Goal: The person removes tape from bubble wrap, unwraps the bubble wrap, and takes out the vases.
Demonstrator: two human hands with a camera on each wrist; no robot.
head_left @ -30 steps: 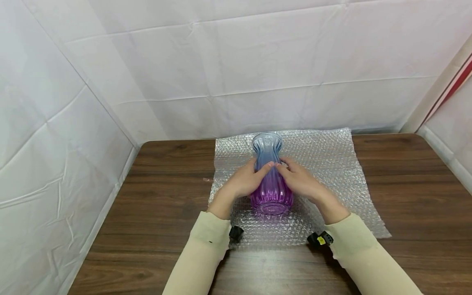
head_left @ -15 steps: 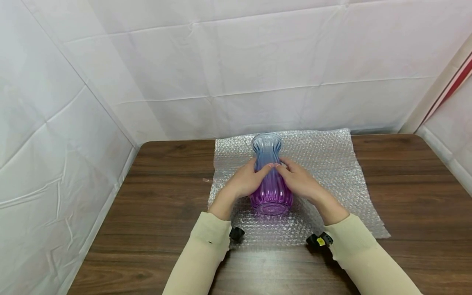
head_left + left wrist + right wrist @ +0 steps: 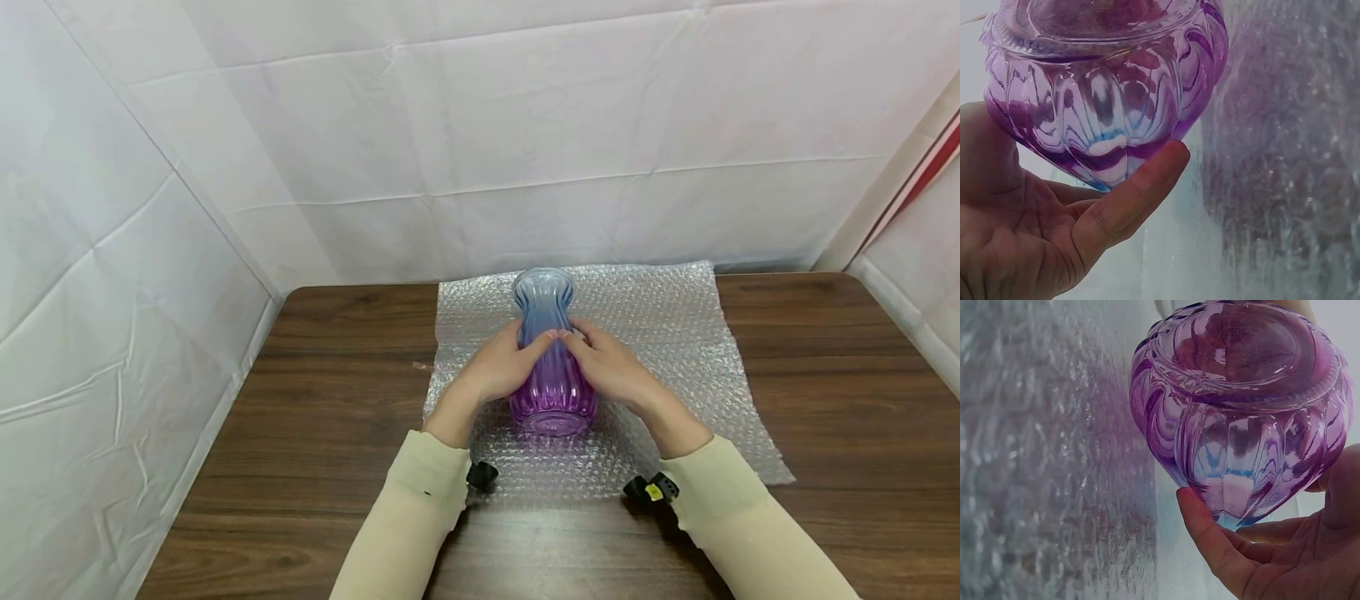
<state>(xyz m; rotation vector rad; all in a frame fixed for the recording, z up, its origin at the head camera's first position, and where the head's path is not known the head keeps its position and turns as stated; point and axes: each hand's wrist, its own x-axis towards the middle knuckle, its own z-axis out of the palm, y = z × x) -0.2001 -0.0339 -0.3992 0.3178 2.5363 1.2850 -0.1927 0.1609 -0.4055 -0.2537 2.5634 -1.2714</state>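
A ribbed glass vase [image 3: 553,387], blue at the flared mouth and purple at the base, lies on its side over a sheet of bubble wrap [image 3: 667,350]. Its mouth points to the back and its base faces the person. My left hand [image 3: 498,364] grips it from the left, thumb on top. From the other side my right hand [image 3: 613,367] holds it likewise, the two thumb tips nearly meeting. In the left wrist view, fingers [image 3: 1141,187] curve under the vase [image 3: 1104,106]. The right wrist view shows fingers [image 3: 1216,544] beneath the vase [image 3: 1235,437] too.
The bubble wrap lies flat on a dark wooden table [image 3: 337,417], reaching its back edge. White cloth walls [image 3: 487,125] stand behind and at the left. A small clear scrap [image 3: 422,366] lies left of the wrap. Small black devices [image 3: 482,476] sit at both wrists.
The vase's mouth end has tipped up very slightly; both hands keep their hold in nearly the same place.
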